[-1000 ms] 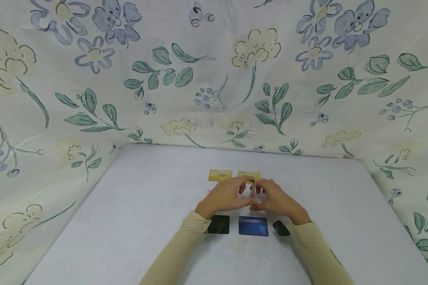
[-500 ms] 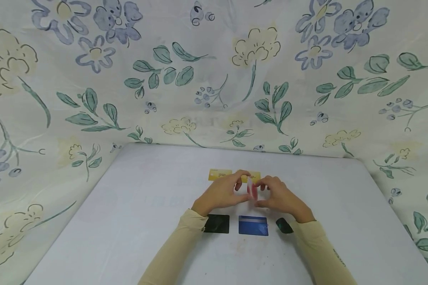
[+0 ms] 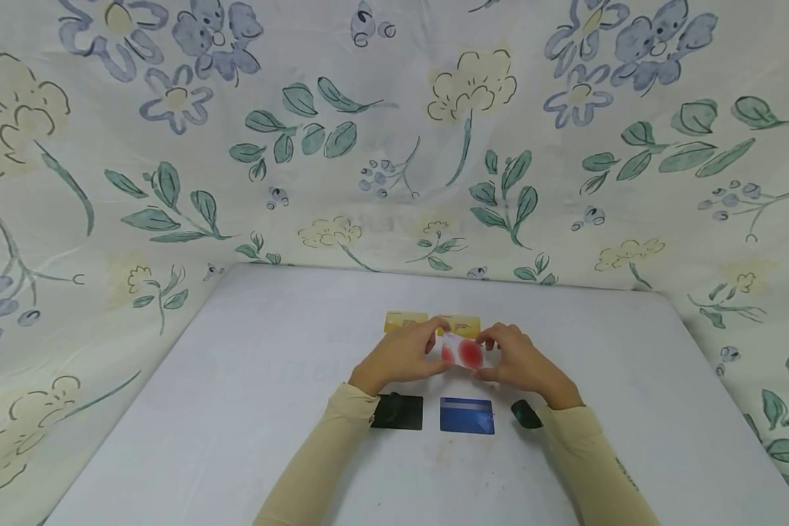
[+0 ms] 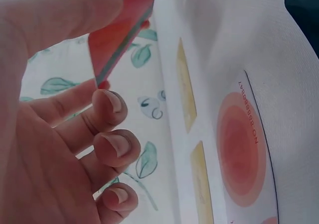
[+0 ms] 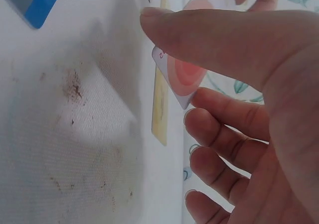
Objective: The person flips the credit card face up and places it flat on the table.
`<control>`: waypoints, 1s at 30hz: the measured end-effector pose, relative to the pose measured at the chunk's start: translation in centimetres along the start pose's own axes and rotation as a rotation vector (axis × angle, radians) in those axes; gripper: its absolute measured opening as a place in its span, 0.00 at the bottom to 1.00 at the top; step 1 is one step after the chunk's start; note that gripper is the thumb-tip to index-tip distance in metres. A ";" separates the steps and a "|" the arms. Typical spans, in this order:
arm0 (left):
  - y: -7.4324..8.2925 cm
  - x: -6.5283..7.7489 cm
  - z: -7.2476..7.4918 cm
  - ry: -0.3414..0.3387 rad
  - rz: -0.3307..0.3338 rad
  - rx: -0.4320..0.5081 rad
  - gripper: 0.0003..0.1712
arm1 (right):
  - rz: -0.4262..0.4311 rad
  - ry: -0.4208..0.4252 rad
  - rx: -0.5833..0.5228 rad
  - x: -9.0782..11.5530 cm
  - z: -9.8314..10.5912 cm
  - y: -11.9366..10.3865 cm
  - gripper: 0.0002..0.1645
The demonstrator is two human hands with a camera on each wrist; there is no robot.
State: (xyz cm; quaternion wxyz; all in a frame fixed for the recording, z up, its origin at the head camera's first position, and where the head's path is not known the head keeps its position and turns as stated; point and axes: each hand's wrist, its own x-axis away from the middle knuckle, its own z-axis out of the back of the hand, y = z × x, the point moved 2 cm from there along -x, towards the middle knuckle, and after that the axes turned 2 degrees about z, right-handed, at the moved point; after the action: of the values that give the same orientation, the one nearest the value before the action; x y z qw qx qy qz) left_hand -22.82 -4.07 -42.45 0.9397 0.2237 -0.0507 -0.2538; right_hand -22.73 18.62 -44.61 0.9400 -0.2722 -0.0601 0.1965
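Between both hands is a white card with red circles (image 3: 468, 353), raised off the table with its face toward the head camera. My left hand (image 3: 401, 354) pinches its left end between thumb and a finger; the left wrist view shows the thumb across the card's reddish side (image 4: 117, 32). At the opposite end, my right hand (image 3: 526, 371) grips the card by thumb and index finger, the other fingers loosely bent. A second red-circled card (image 4: 242, 152) lies flat on the table in the left wrist view; the left hand hides it from the head camera.
Two yellow cards (image 3: 405, 321) lie side by side behind the hands. Nearer are a black card (image 3: 404, 413), partly covered by the left cuff, and a blue card (image 3: 467, 416). A dark rounded object (image 3: 526, 414) is at the right cuff. Flowered cloth (image 3: 394, 146) backs the white table (image 3: 269, 438).
The card was edge-on to the head camera and has turned to show its red-circled face. My hands have moved slightly apart, the left one leftward.
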 end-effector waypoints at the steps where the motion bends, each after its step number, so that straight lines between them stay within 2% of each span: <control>1: -0.1 0.0 0.0 -0.008 0.007 -0.005 0.35 | 0.002 -0.001 0.001 0.0 0.0 0.0 0.33; 14: -0.5 -0.3 -0.9 -0.056 0.037 -0.074 0.35 | -0.014 -0.013 0.024 0.0 0.0 0.1 0.30; 30: -0.4 -0.4 -1.7 -0.103 0.091 -0.100 0.33 | -0.044 -0.045 0.016 -0.2 -0.5 0.5 0.29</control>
State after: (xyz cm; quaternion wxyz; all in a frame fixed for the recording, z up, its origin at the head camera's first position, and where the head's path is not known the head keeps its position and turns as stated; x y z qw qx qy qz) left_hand -23.02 -3.53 -44.11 0.9564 0.1606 -0.0962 -0.2243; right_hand -23.01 18.71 -45.29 0.9447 -0.2587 -0.0856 0.1825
